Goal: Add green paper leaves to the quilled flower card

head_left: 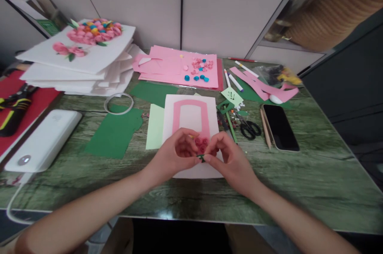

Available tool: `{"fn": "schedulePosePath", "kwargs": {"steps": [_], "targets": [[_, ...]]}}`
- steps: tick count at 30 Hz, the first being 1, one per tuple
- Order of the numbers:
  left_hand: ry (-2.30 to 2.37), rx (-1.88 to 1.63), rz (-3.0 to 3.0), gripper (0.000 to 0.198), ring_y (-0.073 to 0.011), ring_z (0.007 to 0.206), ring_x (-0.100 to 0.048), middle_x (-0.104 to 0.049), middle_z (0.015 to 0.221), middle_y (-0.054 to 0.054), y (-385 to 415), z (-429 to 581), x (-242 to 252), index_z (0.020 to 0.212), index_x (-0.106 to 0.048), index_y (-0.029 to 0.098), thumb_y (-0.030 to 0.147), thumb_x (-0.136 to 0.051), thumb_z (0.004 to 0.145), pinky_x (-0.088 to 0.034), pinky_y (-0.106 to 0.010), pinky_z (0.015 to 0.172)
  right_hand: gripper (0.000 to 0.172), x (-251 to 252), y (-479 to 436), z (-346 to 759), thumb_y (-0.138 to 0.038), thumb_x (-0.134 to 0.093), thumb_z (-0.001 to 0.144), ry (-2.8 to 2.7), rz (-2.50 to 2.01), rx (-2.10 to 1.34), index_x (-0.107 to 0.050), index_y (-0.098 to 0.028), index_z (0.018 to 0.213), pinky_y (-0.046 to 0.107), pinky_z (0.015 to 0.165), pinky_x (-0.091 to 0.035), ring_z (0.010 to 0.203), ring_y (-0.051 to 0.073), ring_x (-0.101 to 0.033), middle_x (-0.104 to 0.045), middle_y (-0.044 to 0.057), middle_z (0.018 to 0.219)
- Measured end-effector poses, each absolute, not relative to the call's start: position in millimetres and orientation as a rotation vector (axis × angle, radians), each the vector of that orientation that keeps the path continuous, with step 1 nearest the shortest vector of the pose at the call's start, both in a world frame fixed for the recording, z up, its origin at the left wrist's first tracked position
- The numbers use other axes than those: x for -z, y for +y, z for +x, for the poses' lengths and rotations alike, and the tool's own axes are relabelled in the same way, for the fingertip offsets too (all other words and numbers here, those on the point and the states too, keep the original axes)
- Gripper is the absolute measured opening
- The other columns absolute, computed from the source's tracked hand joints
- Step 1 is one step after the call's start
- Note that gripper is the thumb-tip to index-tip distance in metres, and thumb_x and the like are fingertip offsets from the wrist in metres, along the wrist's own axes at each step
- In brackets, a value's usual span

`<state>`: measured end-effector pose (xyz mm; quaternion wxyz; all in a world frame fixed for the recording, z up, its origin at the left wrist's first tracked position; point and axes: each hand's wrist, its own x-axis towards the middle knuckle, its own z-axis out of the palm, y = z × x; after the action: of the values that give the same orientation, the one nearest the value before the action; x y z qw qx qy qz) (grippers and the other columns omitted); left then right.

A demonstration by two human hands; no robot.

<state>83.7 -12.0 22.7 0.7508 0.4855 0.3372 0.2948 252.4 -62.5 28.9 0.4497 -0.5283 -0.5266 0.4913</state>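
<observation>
Between the fingertips of my left hand and my right hand is a small dark green paper piece, pinched by both. Just behind it, pink paper roses show over the lower part of a white sheet. A pink paper frame shape with a rounded top lies on that sheet, its lower part hidden by my hands. Light green paper sticks out from under the sheet's left side.
Scissors, a phone and markers lie right. Dark green paper, a tape ring, a white power bank and stacked white sheets are left. Pink sheets with small rolled pieces lie behind.
</observation>
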Motion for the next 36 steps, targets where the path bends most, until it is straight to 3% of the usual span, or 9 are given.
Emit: {"fn": "schedulePosePath", "kwargs": {"steps": [10, 14, 19, 36], "targets": [[0.718, -0.663, 1.012, 0.040, -0.0083, 0.072, -0.054, -0.054, 0.077, 0.004, -12.8, 84.2, -27.4, 0.098, -0.054, 0.019, 0.003, -0.069, 0.065, -0.044, -0.021, 0.064, 0.019, -29.4, -61.9, 254.4, -0.011, -0.058, 0.075, -1.287, -1.332, -1.246, -0.046, -0.023, 0.083, 0.029, 0.066, -0.039, 0.069, 0.013, -0.049, -0.054, -0.004, 0.073], [0.698, -0.688, 0.998, 0.038, -0.0085, 0.073, -0.055, -0.054, 0.077, 0.004, -13.8, 84.0, -25.6, 0.098, -0.055, 0.019, 0.005, -0.069, 0.067, -0.043, -0.022, 0.067, 0.015, -27.6, -63.0, 253.1, -0.010, -0.056, 0.076, -1.511, -1.433, -0.955, -0.049, -0.022, 0.079, 0.033, 0.074, -0.040, 0.081, 0.017, -0.051, -0.054, 0.000, 0.083], [0.716, -0.682, 1.005, 0.037, -0.0097, 0.072, -0.054, -0.054, 0.076, 0.004, -14.3, 83.8, -23.9, 0.098, -0.055, 0.019, 0.007, -0.070, 0.067, -0.043, -0.024, 0.068, 0.018, -28.6, -68.2, 249.4, -0.007, -0.055, 0.077, -1.700, -1.425, -0.596, -0.048, -0.024, 0.081, 0.032, 0.069, -0.041, 0.078, 0.017, -0.052, -0.055, 0.000, 0.077], [0.754, -0.706, 1.065, 0.036, -0.0087, 0.070, -0.055, -0.054, 0.073, 0.005, -15.7, 87.0, -27.1, 0.096, -0.053, 0.018, 0.007, -0.069, 0.066, -0.046, -0.025, 0.071, 0.019, -28.6, -72.2, 247.8, -0.011, -0.058, 0.076, -1.706, -1.438, -0.625, -0.050, -0.024, 0.087, 0.031, 0.069, -0.047, 0.077, 0.017, -0.059, -0.061, 0.000, 0.079]]}}
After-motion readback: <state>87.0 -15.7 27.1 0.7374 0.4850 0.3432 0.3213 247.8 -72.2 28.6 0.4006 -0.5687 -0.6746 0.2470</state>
